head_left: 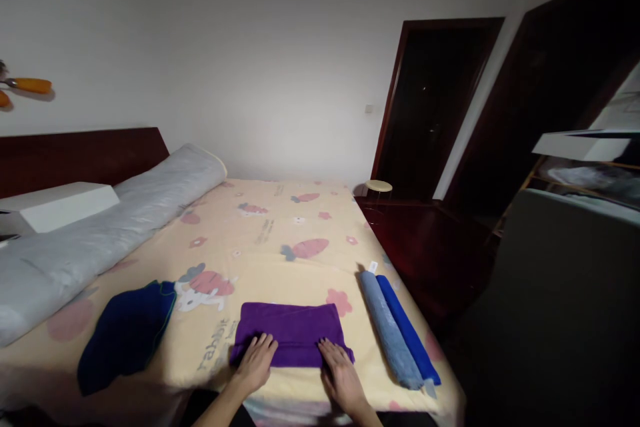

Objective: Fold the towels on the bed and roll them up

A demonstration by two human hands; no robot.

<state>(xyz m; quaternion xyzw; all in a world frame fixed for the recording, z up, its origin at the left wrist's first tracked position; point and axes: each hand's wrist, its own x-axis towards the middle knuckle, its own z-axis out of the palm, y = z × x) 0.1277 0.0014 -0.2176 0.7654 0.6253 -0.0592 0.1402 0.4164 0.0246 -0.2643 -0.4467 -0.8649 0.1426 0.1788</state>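
Observation:
A purple towel (293, 324) lies flat on the bed in front of me, with a narrow fold or roll along its near edge. On the left part of that edge rests my left hand (257, 362), fingers stretched out over the cloth. My right hand (341, 374) touches the near right part in the same way, its fingers extended and pressed on the fabric. To the right, a grey-blue rolled towel (390, 330) and a bright blue rolled towel (409, 327) lie side by side. A dark blue cloth (127, 334) is spread unevenly at left.
The bed (270, 220) has a pale yellow sheet with carrot and rabbit prints. A long grey roll (150, 194) lies along the headboard side, near a white box (65, 206). Beyond the right bed edge stand a round stool (379, 186) and a dark grey panel (565, 280).

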